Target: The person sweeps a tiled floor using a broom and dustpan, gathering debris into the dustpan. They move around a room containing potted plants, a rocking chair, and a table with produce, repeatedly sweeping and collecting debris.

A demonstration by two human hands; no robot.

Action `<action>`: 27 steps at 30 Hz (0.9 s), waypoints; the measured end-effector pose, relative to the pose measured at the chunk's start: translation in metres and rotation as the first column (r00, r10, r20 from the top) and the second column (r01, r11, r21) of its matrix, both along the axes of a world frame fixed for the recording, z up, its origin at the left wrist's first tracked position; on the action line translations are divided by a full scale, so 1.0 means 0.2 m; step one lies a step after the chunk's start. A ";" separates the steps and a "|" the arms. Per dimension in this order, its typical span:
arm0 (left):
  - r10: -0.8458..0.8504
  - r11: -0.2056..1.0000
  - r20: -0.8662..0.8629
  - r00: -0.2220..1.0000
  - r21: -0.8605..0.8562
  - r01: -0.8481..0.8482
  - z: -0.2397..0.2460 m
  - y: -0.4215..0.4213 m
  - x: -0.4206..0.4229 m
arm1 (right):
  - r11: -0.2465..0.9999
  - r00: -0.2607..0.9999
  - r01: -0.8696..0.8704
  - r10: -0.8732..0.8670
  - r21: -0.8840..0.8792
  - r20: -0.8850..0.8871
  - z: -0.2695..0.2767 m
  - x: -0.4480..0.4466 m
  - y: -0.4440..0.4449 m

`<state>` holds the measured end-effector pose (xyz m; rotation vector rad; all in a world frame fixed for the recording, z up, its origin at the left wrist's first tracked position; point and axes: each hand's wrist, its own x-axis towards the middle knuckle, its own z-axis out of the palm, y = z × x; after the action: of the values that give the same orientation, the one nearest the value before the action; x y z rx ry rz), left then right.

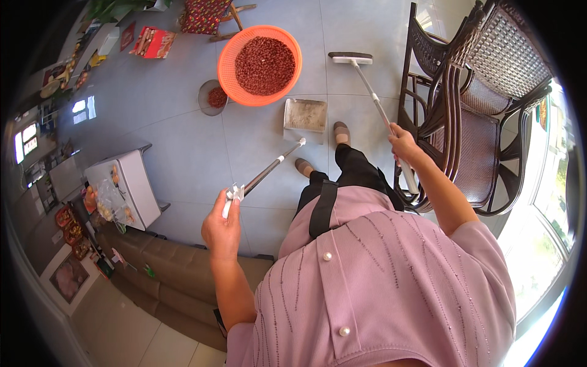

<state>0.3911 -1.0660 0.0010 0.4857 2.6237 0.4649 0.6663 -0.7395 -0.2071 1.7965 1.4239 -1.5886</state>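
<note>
My left hand (223,225) is closed on the white top end of a long-handled dustpan (306,114), whose pan rests on the tiled floor in front of my feet. My right hand (405,144) grips the pale handle of a broom (353,58); its head, with dark bristles, lies on the floor to the right of the dustpan. Just beyond the dustpan stands an orange plastic basket (222,69) holding many dark red beans or nuts. A smaller round container (205,108) with some of the same red pieces touches or nearly touches the basket's left side.
Dark woven armchairs (479,156) stand close on the right. A stool with a patterned cover (205,16) and a red box (156,42) are at the top. To the left are a white table (140,188) bearing bagged food and a brown sofa (179,275).
</note>
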 end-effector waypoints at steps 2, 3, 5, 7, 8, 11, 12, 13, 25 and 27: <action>0.010 1.000 0.005 1.000 -0.023 -0.010 0.01 0.00 0.00 | 0.997 0.997 -0.068 0.069 -0.035 0.026 -0.01 0.00 -0.11; -0.007 1.000 -0.007 1.000 -0.020 0.007 0.00 -0.02 0.00 | 0.993 0.993 -0.108 0.110 -0.049 0.040 0.01 0.00 -0.16; -0.044 0.999 -0.031 0.999 -0.012 0.043 -0.03 -0.07 -0.01 | 0.974 0.985 -0.174 0.174 -0.143 -0.008 0.09 0.02 -0.25; -0.067 0.997 -0.053 0.996 -0.047 0.065 -0.02 -0.10 -0.03 | 0.936 0.970 -0.244 0.229 -0.253 -0.086 0.17 0.04 -0.31; -0.079 0.995 -0.064 0.995 -0.064 0.074 -0.02 -0.13 -0.03 | 0.924 0.967 -0.250 0.224 -0.289 -0.122 0.23 0.04 -0.33; -0.046 0.999 -0.055 0.997 -0.027 0.045 -0.04 -0.26 -0.05 | 0.892 0.966 -0.236 0.171 -0.386 -0.194 0.43 0.02 -0.40; -0.056 0.998 -0.083 0.995 0.019 0.058 -0.05 -0.33 -0.05 | 0.888 0.973 -0.195 0.121 -0.416 -0.197 0.49 0.02 -0.42; -0.061 0.996 -0.108 0.992 0.064 0.068 -0.09 -0.42 -0.05 | 0.881 0.978 -0.157 0.075 -0.446 -0.194 0.53 0.03 -0.46; 0.055 0.998 -0.118 0.991 0.028 -0.052 0.06 -1.10 -0.13 | 0.974 0.964 0.219 -0.225 -0.055 -0.144 0.15 -0.01 -0.76; 0.039 0.999 -0.147 0.988 0.005 -0.039 0.04 -1.16 -0.16 | 0.900 0.893 0.407 -0.428 -0.157 -0.137 0.04 -0.04 -0.69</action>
<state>0.3584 -1.2985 0.0098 0.4873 2.7785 0.4609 0.6579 -0.8781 -0.1998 2.0318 1.0115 -2.0346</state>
